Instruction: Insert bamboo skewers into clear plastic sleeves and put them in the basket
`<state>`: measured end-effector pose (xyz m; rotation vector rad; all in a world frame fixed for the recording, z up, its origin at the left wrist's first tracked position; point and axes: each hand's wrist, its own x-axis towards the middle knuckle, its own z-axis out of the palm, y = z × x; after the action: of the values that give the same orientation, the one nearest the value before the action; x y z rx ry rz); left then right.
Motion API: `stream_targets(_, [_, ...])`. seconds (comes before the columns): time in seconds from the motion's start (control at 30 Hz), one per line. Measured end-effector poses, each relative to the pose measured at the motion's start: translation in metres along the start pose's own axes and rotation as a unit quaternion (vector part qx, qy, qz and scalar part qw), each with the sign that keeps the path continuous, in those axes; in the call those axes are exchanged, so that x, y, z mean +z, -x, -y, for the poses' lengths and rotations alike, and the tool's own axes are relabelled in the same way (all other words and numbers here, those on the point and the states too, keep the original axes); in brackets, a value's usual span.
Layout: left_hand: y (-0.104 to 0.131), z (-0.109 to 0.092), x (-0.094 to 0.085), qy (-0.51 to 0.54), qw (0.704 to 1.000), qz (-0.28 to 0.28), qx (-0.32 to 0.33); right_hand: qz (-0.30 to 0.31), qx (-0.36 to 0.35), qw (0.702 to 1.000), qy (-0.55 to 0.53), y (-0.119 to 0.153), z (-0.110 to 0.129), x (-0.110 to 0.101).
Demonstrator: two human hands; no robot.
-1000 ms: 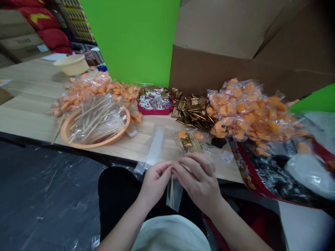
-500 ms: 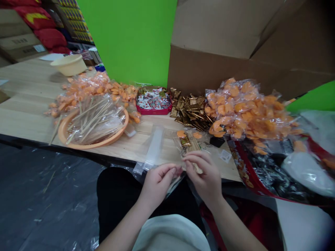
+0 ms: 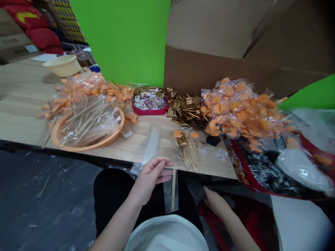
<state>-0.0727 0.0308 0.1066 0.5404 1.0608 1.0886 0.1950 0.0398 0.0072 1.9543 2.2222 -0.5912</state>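
Observation:
Over my lap, my left hand pinches the top of a narrow clear plastic bag. Thin wooden sticks stand upright inside the bag. My right hand is low on the right, apart from the bag, above dark red material; its fingers are blurred and partly hidden. On the table in front lie a bundle of wooden sticks, a gold packet and orange pieces. Left of these is a stack of flat clear bags.
An orange basin of bagged sticks stands left. Behind are a pink tray of small packets, a pile of gold packets and bagged orange pieces. A red bag with black-wrapped items lies right, a cream bowl far left.
My hands were together at the bag; now my right hand has let go and moved down to the right. My left hand still holds the bag, which now hangs in plain view.

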Motion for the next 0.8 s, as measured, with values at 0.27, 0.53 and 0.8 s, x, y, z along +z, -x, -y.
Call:
stream_targets(0.27, [0.001,0.007,0.018,-0.037,0.999,0.009,0.010,-0.010,-0.185,0.804,-0.566,-0.004,0.095,-0.069])
stream_targets(0.53, [0.005,0.013,0.005,-0.064,0.995,0.011,0.069,-0.096,-0.230,0.780,-0.574,-0.009,0.112,-0.065])
stream_targets(0.8, [0.000,0.007,0.004,-0.006,1.000,0.018,0.002,-0.234,-0.334,0.816,-0.408,-0.004,0.110,-0.074])
